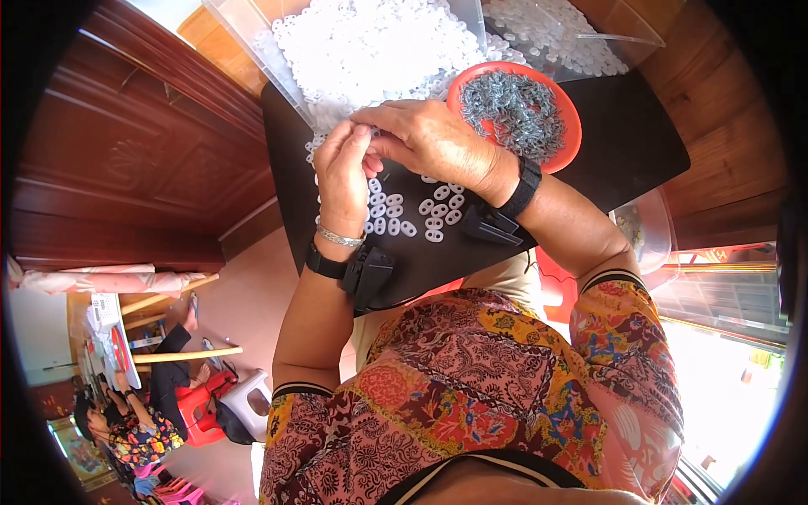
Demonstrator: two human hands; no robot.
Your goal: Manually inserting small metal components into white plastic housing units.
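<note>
My left hand and my right hand meet over the near edge of a heap of small white pieces, fingertips pinched close together. Whatever they grip is too small and too covered by the fingers to make out. Below the hands, several white oval plastic pieces with two holes lie in loose groups on the dark tabletop. Just right of my right hand stands an orange-red bowl holding many small grey metal pieces, perhaps screws.
A clear plastic bin heaped with white pieces stands at the far side, with a second clear container of them to its right. A dark red wooden panel rises at left. Another person sits at lower left near stools.
</note>
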